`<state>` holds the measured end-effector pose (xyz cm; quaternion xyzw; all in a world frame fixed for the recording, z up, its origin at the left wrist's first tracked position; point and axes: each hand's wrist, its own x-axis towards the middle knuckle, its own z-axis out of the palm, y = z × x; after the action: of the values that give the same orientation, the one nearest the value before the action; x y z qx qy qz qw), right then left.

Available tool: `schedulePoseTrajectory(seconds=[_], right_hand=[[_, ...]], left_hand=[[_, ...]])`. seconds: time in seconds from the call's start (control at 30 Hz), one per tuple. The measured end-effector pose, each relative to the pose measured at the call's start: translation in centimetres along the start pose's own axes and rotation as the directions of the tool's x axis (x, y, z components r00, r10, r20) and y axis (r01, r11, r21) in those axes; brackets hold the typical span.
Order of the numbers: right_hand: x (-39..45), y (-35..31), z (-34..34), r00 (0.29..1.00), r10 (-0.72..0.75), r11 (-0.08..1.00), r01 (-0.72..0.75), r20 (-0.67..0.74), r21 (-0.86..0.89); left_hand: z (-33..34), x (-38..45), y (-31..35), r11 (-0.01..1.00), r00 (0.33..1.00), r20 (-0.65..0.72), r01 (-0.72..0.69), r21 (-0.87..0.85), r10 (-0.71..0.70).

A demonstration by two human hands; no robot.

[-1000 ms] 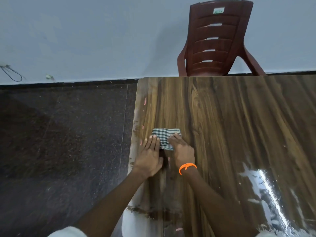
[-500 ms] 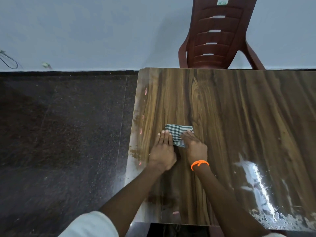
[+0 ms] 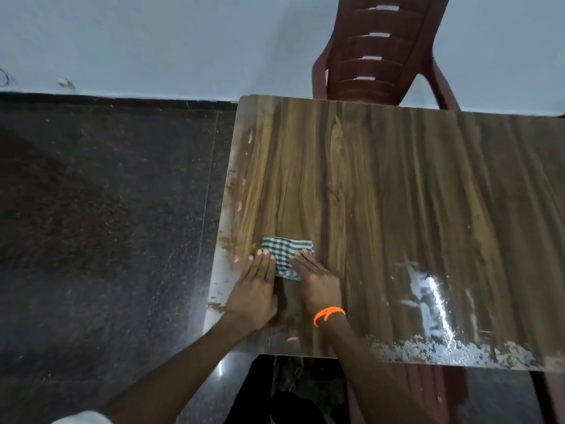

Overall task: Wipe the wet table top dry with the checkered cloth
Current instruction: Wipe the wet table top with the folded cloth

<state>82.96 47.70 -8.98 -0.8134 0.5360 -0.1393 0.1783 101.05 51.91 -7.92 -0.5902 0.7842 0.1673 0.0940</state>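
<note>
A plain room, likely in a home, is suggested. A wood-grain laminate counter with a worn edge fills the right of the frame. A red-brown plastic chair is seen at the top against a bare pale wall. Dark speckled stone floor fills the left.

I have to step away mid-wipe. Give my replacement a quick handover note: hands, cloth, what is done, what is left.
Left hand: flat, fingers straight, pressing the checkered cloth.
Right hand: flat on the cloth's right side, orange band on the wrist.
Cloth: folded small, near the table top's left edge.
Done: nothing I can confirm.
Left: the shiny wet patch near the front right; move the cloth there.
</note>
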Motion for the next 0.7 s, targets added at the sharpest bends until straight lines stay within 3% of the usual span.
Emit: schedulePoseTrajectory(seconds=[0.2, 0.37, 0.47, 0.7], right_hand=[[0.0, 3.3, -2.6, 0.979, 0.179, 0.984, -0.179, -0.101, 0.013], [2.6, 1.1, -2.0, 0.981, 0.16, 0.987, -0.157, -0.112, 0.03], [1.9, -1.0, -0.6, 0.99, 0.137, 0.99, -0.135, -0.044, 0.032], [-4.8, -3.6, 0.4, 0.986, 0.031, 0.998, -0.04, 0.166, 0.051]], left_hand=[[-1.7, 3.2, 4.1, 0.998, 0.999, 0.041, -0.008, 0.062, 0.006], [-3.6, 5.0, 1.5, 0.986, 0.997, 0.056, 0.045, 0.158, -0.055], [-3.7, 3.0, -0.3, 0.986, 0.991, 0.103, 0.068, 0.149, -0.084], [0.7, -5.6, 0.4, 0.998, 0.998, 0.049, 0.049, 0.032, -0.051]])
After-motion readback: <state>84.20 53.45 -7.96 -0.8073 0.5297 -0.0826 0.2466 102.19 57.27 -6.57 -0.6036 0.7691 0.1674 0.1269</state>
